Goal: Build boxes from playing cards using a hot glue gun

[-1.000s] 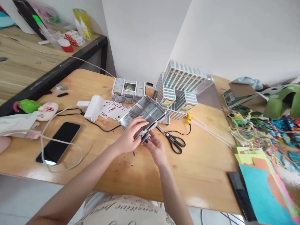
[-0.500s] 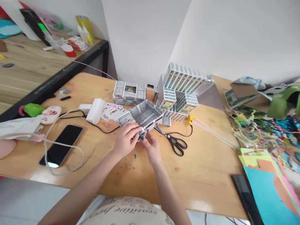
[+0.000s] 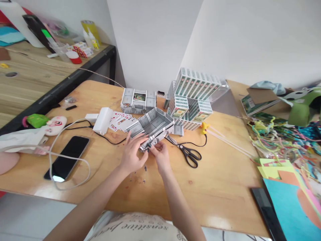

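Observation:
An open-topped box made of grey-backed playing cards sits on the wooden table in front of me. Over its near left corner my left hand lies with fingers bent on the rim and thumb at the near wall. My right hand grips that same near wall, fingertips close to the left thumb. Small dark bits lie on the table below the hands. Just right of the box are black-handled scissors. Behind it stands a second playing-card box, with loose face-up cards to the left.
Stacked card packs rise at the back right, beside a yellow glue gun. A phone, a looped white cable and a white power block occupy the left. Coloured paper and craft scraps crowd the right.
My left fingers have spread a little and shifted left along the rim, and the thumb has come down. My right hand has moved slightly at the near wall. The box stays in place.

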`<state>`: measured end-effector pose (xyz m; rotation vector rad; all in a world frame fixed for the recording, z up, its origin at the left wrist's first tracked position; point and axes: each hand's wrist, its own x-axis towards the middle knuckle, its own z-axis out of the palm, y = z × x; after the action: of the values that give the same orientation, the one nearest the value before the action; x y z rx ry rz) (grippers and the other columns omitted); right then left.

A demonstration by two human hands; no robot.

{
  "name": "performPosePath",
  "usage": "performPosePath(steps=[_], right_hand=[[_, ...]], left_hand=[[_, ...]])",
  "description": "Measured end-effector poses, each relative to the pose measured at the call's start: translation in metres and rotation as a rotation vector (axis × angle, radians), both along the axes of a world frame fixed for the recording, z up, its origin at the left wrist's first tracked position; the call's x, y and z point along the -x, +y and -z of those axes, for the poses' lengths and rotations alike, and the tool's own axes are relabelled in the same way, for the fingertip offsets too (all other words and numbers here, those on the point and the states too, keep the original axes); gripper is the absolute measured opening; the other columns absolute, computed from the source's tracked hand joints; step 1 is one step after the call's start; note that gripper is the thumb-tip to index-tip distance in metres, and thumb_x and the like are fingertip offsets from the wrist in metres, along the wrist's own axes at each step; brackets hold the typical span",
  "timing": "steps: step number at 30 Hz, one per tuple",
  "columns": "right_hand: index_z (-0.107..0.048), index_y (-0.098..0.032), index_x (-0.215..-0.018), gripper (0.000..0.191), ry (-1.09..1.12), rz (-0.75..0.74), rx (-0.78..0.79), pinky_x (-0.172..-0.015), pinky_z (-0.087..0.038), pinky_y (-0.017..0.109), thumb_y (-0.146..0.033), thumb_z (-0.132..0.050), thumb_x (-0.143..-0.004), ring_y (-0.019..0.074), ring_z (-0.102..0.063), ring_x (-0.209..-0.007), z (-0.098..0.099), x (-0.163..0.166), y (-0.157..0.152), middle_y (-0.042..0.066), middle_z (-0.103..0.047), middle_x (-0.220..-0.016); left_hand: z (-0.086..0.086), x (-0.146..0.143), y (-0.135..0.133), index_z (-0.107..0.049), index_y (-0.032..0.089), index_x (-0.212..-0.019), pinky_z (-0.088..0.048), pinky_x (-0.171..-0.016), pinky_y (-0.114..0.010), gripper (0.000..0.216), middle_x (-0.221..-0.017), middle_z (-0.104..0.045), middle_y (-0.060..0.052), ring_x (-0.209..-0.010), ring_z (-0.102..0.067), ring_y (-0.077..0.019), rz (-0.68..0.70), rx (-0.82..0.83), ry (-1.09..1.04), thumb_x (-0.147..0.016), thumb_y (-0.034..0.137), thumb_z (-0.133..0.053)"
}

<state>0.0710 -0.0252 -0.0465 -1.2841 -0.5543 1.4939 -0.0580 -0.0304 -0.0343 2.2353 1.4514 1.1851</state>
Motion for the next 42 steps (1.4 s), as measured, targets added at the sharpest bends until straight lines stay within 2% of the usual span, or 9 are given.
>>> performPosePath(steps=[5,10,16,22,27,30,34,39,42], right_hand=[[-0.044,-0.021,-0.079,0.052,-0.118,0.047,0.069,-0.063,-0.052,0.032,-0.035,-0.083,-0.048,0.0167,-0.061,-0.067,-0.019,0.004,0.004,-0.002,-0.06,-0.07],[-0.04,-0.023,-0.072,0.048,-0.322,0.016,0.014,-0.048,-0.041,0.025,-0.044,-0.079,-0.055,0.0116,-0.049,-0.053,-0.046,0.0,-0.004,-0.007,-0.049,-0.058],[-0.037,-0.024,-0.071,0.04,-0.581,0.091,-0.13,-0.048,-0.031,0.023,-0.044,-0.071,-0.067,0.0091,-0.034,-0.051,-0.059,-0.001,-0.015,-0.009,-0.035,-0.058],[-0.036,-0.024,-0.074,0.037,-0.683,0.068,-0.183,-0.05,-0.032,0.025,-0.044,-0.067,-0.07,0.0111,-0.038,-0.054,-0.058,-0.003,-0.013,-0.006,-0.041,-0.064],[-0.036,-0.024,-0.076,0.039,-0.676,0.086,-0.161,-0.052,-0.036,0.025,-0.044,-0.069,-0.068,0.0121,-0.045,-0.058,-0.052,-0.001,-0.011,-0.005,-0.046,-0.067],[-0.038,-0.023,-0.074,0.04,-0.564,0.089,-0.098,-0.05,-0.036,0.024,-0.047,-0.07,-0.066,0.0104,-0.043,-0.056,-0.046,-0.001,-0.012,-0.006,-0.044,-0.063],[-0.041,-0.022,-0.073,0.041,-0.172,0.007,0.051,-0.043,-0.034,0.02,-0.055,-0.065,-0.068,0.0072,-0.041,-0.047,-0.034,0.0,-0.018,-0.008,-0.043,-0.055],[-0.041,-0.022,-0.068,0.041,0.07,0.019,0.075,-0.046,-0.037,0.02,-0.05,-0.07,-0.064,0.0084,-0.047,-0.049,-0.019,-0.004,-0.023,-0.008,-0.048,-0.057],[-0.043,-0.022,-0.068,0.037,0.132,0.001,0.092,-0.048,-0.037,0.021,-0.047,-0.07,-0.064,0.0097,-0.049,-0.051,-0.011,-0.008,-0.023,-0.008,-0.049,-0.057]], left_hand=[[-0.01,0.002,-0.003,-0.052,0.021,-0.109,-0.028,-0.108,-0.052,0.031,-0.117,-0.062,-0.008,-0.113,-0.055,-0.0229,-0.028,0.033,-0.169,-0.079,0.019,-0.054],[-0.023,-0.001,-0.018,-0.054,0.021,-0.114,-0.046,-0.096,-0.041,0.033,-0.117,-0.061,-0.008,-0.109,-0.057,-0.0225,-0.081,0.18,-0.467,-0.082,0.025,-0.057],[-0.012,-0.008,-0.028,-0.056,0.019,-0.113,-0.05,-0.09,-0.037,0.03,-0.111,-0.063,-0.008,-0.102,-0.061,-0.021,-0.147,0.299,-0.645,-0.086,0.03,-0.053],[0.003,-0.01,-0.032,-0.051,0.018,-0.119,-0.052,-0.09,-0.037,0.041,-0.115,-0.062,-0.01,-0.105,-0.061,-0.0219,-0.133,0.328,-0.562,-0.081,0.032,-0.06],[-0.001,-0.009,-0.031,-0.052,0.019,-0.117,-0.051,-0.091,-0.039,0.044,-0.114,-0.064,-0.009,-0.104,-0.061,-0.0226,-0.163,0.232,-0.4,-0.076,0.03,-0.064],[-0.011,-0.01,-0.027,-0.052,0.02,-0.118,-0.051,-0.09,-0.039,0.043,-0.116,-0.063,-0.01,-0.106,-0.06,-0.0226,-0.164,0.14,-0.327,-0.077,0.027,-0.063],[-0.026,-0.009,-0.019,-0.05,0.023,-0.117,-0.041,-0.101,-0.047,0.04,-0.121,-0.061,-0.008,-0.112,-0.056,-0.0235,-0.097,-0.015,-0.17,-0.078,0.023,-0.06],[-0.034,-0.015,-0.021,-0.048,0.025,-0.123,-0.022,-0.11,-0.054,0.041,-0.123,-0.059,-0.006,-0.123,-0.046,-0.0253,-0.045,-0.007,0.053,-0.082,0.02,-0.054],[-0.031,-0.025,-0.031,-0.052,0.024,-0.124,-0.026,-0.106,-0.052,0.04,-0.119,-0.057,-0.009,-0.117,-0.045,-0.0269,-0.124,0.014,0.147,-0.083,0.02,-0.053]])
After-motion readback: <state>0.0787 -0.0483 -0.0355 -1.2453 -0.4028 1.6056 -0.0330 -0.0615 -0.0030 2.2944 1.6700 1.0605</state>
